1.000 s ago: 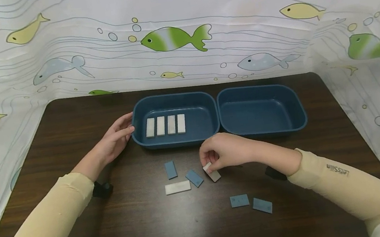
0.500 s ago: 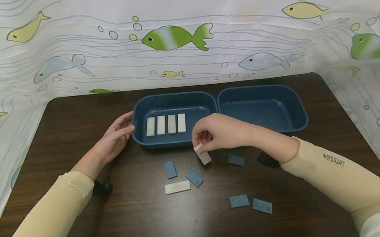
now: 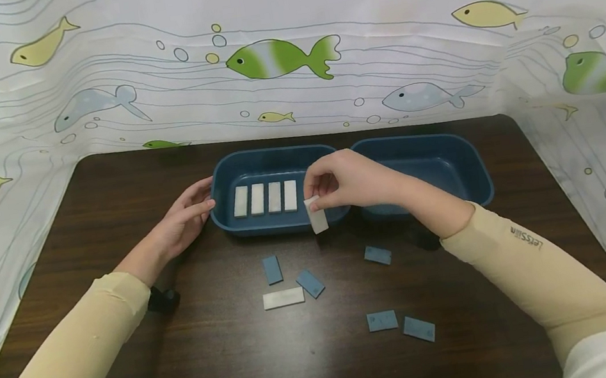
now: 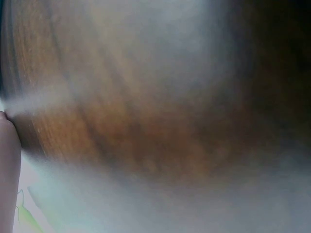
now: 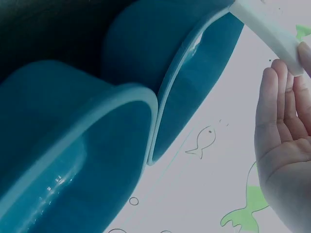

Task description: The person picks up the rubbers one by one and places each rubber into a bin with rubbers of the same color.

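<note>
My right hand point(image 3: 354, 178) pinches a white rectangular block point(image 3: 316, 216) by one end, thumb against fingers, over the front rim of the left blue bin point(image 3: 285, 224). In the right wrist view the same block point(image 5: 267, 34) slants out from the fingertips, near a bin rim. Inside the left bin, several white blocks point(image 3: 274, 197) stand side by side in a row. My left hand point(image 3: 182, 222) rests against that bin's left end, its fingers fairly straight. The left wrist view is blurred and shows only part of that hand point(image 4: 8, 170).
A second blue bin point(image 3: 479, 180) adjoins the left one. In front lie another white block point(image 3: 283, 298) and several small blue tiles, among them one blue tile point(image 3: 272, 270) at the left and one point(image 3: 377, 255) under the right forearm. A fish-patterned cloth point(image 3: 170, 27) surrounds the dark table point(image 3: 218, 369).
My right hand has lifted the white block off the table and carried it away from me to the left bin's front edge, uncovering a blue tile. The left hand has stayed put.
</note>
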The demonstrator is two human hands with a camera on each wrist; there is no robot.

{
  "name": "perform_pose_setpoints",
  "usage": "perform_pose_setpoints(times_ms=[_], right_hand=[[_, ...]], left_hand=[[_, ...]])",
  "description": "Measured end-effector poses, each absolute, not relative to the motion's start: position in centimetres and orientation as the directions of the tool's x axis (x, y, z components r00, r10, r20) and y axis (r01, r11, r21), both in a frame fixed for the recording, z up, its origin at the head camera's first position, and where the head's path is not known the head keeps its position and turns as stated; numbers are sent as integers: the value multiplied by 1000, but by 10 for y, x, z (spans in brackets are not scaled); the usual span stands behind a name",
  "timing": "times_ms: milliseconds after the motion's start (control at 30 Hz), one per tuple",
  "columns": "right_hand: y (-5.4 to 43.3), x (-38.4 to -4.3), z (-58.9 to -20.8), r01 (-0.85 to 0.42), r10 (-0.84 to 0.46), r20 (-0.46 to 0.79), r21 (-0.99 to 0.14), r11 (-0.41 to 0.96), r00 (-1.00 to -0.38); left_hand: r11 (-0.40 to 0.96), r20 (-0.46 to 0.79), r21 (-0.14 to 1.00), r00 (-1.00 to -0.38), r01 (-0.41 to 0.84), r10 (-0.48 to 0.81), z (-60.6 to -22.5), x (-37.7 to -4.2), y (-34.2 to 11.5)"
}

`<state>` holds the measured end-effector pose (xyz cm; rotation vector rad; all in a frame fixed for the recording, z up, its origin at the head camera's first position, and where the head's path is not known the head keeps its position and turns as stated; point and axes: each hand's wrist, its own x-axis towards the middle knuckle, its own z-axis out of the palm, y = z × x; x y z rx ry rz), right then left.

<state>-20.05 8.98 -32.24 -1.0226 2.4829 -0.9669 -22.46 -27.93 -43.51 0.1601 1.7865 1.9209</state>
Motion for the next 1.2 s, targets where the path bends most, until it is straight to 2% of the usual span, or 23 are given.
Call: perform_pose_setpoints(times_ms=[433,1200], right_hand=[[91,-228,-330,-458,-644,-2,-700,547,-765],[88,-255,-369,-385,-586,-52,-707,593,-808]], left_hand=[[-28,-239,960,-864,-280,444,-436,-225,-281],[-12,-248,960,-869,-280,427,-438,-224,-280]])
